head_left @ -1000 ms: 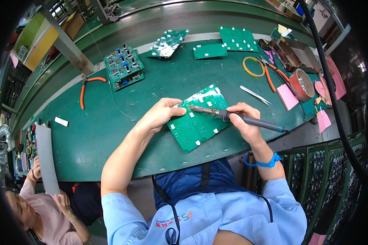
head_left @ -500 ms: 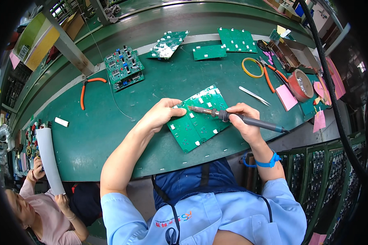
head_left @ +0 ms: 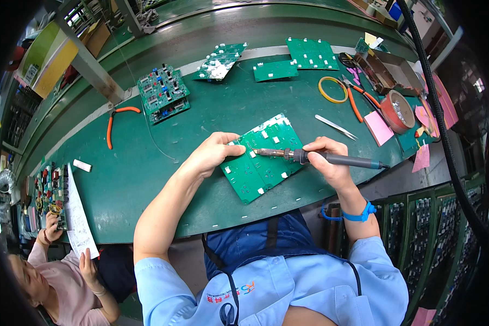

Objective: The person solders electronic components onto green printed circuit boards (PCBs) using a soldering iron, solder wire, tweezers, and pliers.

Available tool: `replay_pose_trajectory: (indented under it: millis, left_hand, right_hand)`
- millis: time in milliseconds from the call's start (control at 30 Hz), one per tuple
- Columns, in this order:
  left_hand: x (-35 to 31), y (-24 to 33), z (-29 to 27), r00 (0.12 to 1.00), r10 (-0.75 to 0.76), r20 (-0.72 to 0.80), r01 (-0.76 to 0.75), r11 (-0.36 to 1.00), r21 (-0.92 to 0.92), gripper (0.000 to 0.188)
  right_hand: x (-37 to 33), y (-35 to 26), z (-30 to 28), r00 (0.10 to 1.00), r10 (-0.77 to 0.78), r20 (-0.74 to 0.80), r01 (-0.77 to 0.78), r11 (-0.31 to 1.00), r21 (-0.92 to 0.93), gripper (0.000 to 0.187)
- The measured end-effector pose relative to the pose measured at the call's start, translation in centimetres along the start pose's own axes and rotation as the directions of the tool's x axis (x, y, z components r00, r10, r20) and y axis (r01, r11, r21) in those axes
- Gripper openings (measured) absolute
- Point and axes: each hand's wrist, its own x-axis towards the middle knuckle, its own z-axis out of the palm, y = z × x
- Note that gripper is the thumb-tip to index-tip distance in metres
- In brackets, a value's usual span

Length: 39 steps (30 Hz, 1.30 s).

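Note:
A green circuit board (head_left: 258,176) with small white connectors lies tilted on the green bench in front of me. My left hand (head_left: 216,151) is closed on its upper left edge, thumb on top and fingers partly hidden. In my right hand (head_left: 328,160) is a soldering iron (head_left: 353,161), gripped by its dark handle. Its metal tip points left and meets the board, or sits just above it, close to my left thumb; which of the two I cannot tell. A blue wrist strap (head_left: 359,211) circles my right wrist.
Stacked populated boards (head_left: 163,89), more green boards (head_left: 314,54) and orange-handled pliers (head_left: 110,126) lie beyond. To the right are tweezers (head_left: 336,127), a yellow ring (head_left: 333,90), a tape roll (head_left: 397,111) and a black cable (head_left: 443,125). A co-worker holds a paper sheet (head_left: 79,217) at left.
The iron's tip has shifted slightly right and down over the board, with my right hand. My left hand stays put. At left, the co-worker's sheet has tilted, uncovering a populated board.

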Motion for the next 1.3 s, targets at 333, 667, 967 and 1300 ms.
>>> replay_pose_trajectory:
  millis: [333, 667, 967, 1300]
  left_hand:
    - [-0.2, 0.4, 0.4, 1.0, -0.004, -0.027, 0.004, 1.0, 0.013, 0.027]
    - [-0.2, 0.4, 0.6, 0.998, 0.026, -0.049, -0.027, 0.999, -0.019, 0.023]
    - [-0.2, 0.5, 0.6, 0.999, 0.022, -0.04, -0.023, 1.0, -0.02, 0.024]
    - [0.0, 0.2, -0.3, 0.995, 0.005, 0.102, 0.004, 0.996, -0.09, 0.027]
  right_hand:
    - [-0.2, 0.3, -0.5, 0.997, -0.004, -0.079, 0.013, 0.993, 0.117, 0.011]
    - [-0.3, 0.7, 0.5, 0.998, 0.007, -0.064, 0.0, 0.994, 0.106, 0.011]
    - [-0.2, 1.0, 0.5, 0.997, 0.029, -0.074, -0.018, 0.989, 0.148, 0.012]
    - [0.0, 1.5, 0.2, 0.998, 0.064, -0.015, -0.062, 0.987, 0.147, 0.014]
